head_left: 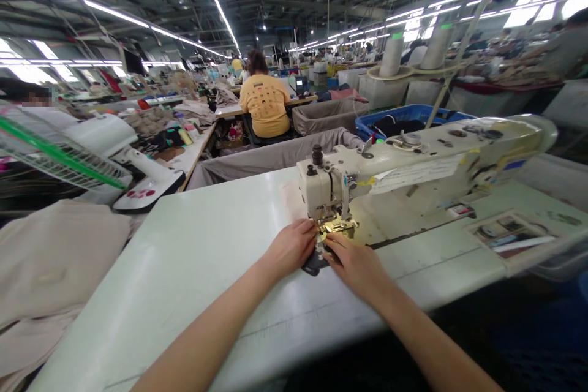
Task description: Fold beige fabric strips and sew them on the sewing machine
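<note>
A white sewing machine [427,165] stands on the pale green table [202,245], its needle area lit yellow. Just left of the presser foot is my left hand [291,247], its fingers bent together at the edge of a dark piece. My right hand [356,262] lies close to the right of it, fingers curled by the shiny metal plate [337,226]. Between the hands, the dark piece [312,264] shows at the front of the needle area. What the fingertips hold, if anything, is too small to make out. Behind my left hand lies a pale fabric piece [290,199].
Beige fabric [59,257] is piled at the left, near a white fan [101,141]. Behind the table are a grey cloth-lined bin [275,156] and a blue basket [404,115]. A person in a yellow shirt [264,104] sits farther back. Thread cones [391,56] stand behind the machine.
</note>
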A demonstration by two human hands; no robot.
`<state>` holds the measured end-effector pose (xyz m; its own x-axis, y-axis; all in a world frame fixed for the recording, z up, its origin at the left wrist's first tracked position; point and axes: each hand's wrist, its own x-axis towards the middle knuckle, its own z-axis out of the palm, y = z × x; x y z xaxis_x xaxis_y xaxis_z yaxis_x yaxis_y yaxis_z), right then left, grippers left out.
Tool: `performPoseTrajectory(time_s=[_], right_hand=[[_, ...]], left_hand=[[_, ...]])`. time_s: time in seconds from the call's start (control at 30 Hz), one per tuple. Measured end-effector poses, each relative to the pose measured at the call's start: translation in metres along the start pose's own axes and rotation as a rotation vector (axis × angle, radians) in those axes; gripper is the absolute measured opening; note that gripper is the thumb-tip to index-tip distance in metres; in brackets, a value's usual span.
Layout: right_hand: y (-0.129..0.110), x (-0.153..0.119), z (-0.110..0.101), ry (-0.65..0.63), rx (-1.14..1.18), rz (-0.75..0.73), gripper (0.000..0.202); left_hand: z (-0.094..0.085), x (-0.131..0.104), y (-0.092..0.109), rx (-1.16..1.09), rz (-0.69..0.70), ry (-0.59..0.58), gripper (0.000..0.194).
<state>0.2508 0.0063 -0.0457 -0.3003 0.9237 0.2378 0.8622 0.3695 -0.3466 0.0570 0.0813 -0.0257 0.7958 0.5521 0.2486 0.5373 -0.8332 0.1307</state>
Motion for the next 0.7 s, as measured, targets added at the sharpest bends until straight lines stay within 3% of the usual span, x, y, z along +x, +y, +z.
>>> performPoseTrajectory(time_s=[0.27, 0.7], right_hand=[[0.002, -0.007, 0.005, 0.043, 0.016, -0.004, 0.029], [0.002, -0.007, 0.006, 0.064, 0.016, -0.004, 0.025]], left_hand=[[0.007, -0.006, 0.001, -0.02, -0.013, 0.09, 0.027], [0.011, -0.007, -0.001, 0.025, -0.097, 0.056, 0.03]])
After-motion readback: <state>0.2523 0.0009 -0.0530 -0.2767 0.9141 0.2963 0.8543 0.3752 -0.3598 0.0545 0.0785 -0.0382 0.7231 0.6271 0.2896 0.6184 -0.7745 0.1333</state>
